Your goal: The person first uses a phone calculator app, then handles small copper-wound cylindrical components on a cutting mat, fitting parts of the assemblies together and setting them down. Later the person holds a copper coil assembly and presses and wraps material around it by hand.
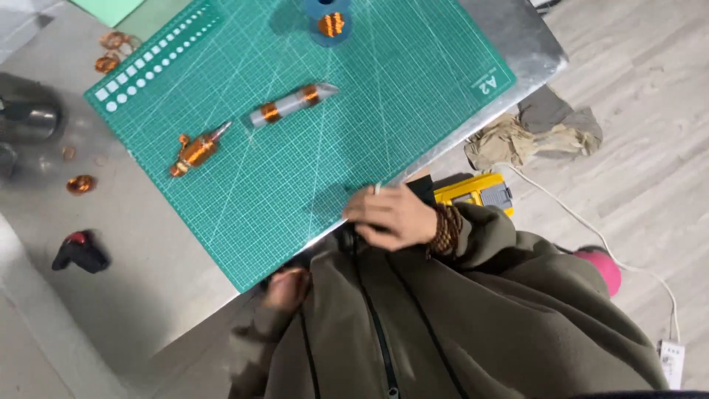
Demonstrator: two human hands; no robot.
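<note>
Cutting mat [295, 170] edge meets right hand [391, 216]; centre bare.

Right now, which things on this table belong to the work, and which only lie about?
In the work:
green cutting mat
two grey cylinders with copper tape
blue spool
right hand at the mat's edge, holding something small

Lying about:
copper scraps
black and red tool
crumpled cloth

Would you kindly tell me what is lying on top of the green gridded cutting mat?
On the green gridded cutting mat lie two grey cylinders banded with orange tape and a blue spool. The right hand covers its near edge; anything beneath is hidden.
</note>
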